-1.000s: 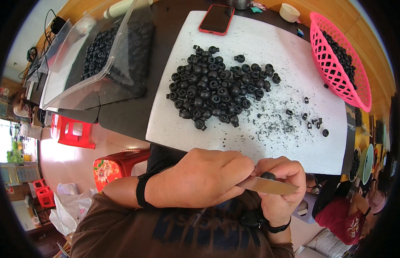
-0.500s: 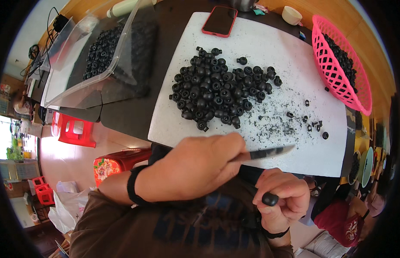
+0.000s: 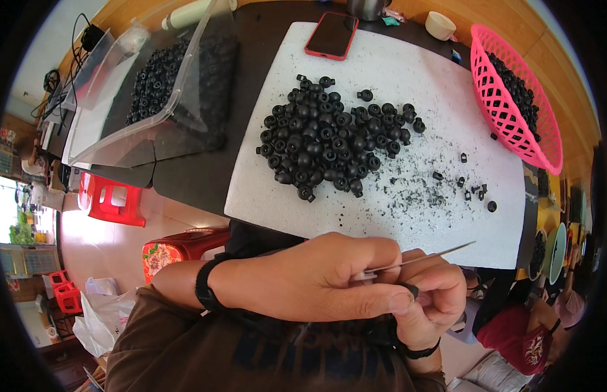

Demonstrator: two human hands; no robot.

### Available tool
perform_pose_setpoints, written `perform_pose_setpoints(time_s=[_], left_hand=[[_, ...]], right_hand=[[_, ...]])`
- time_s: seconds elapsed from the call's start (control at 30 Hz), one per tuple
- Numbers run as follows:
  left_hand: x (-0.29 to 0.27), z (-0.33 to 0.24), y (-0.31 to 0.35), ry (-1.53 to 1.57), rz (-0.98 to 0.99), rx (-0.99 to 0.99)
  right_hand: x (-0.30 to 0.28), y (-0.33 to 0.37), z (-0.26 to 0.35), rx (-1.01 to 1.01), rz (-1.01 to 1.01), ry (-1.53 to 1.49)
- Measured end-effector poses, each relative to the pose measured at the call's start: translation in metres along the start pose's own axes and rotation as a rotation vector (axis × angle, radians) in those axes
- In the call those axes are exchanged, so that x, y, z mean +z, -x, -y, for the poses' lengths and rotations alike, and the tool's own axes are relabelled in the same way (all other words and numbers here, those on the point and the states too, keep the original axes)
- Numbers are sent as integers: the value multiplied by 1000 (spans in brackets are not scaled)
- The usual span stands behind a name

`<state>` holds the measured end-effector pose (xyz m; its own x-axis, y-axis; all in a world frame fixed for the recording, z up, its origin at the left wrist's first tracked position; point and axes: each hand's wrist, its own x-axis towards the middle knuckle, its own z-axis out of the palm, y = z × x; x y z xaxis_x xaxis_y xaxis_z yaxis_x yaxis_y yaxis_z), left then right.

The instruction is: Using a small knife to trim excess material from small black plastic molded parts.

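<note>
Head view: clear bin [image 3: 124, 146] of black parts [image 3: 153, 88] far left on tabletop [image 3: 261, 39]. Pile of black knobs [image 3: 323, 134] on white board [image 3: 434, 85]. Left hand [image 3: 326, 277] nearer body, grip clenched on knife [image 3: 440, 252], blade pointing right. Black piece [image 3: 413, 289] pinched in right hand's [image 3: 437, 294] grip; left thumb contact unclear. Pink basket [image 3: 491, 104] far right, partly filled.

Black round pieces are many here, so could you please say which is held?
The piece in the right hand; the pile on the white board and those in the clear bin and pink basket lie untouched.
</note>
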<state>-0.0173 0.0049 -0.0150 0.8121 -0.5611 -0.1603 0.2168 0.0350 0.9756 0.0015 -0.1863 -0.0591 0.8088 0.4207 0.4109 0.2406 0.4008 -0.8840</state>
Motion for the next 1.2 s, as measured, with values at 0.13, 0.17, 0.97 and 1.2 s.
perform_pose_setpoints(time_s=[0.13, 0.17, 0.97, 1.2], left_hand=[[-1, -2, -5, 99, -51, -12], [-2, -4, -4, 174, -89, -30], [-2, -51, 33, 397, 962, 580], [-4, -57, 28, 367, 1017, 597]], right_hand=[[-6, 0, 7, 52, -25, 58], [-11, -6, 12, 66, -40, 56], [-68, -146, -52, 40, 248, 1518], [-63, -146, -43, 86, 204, 1360]])
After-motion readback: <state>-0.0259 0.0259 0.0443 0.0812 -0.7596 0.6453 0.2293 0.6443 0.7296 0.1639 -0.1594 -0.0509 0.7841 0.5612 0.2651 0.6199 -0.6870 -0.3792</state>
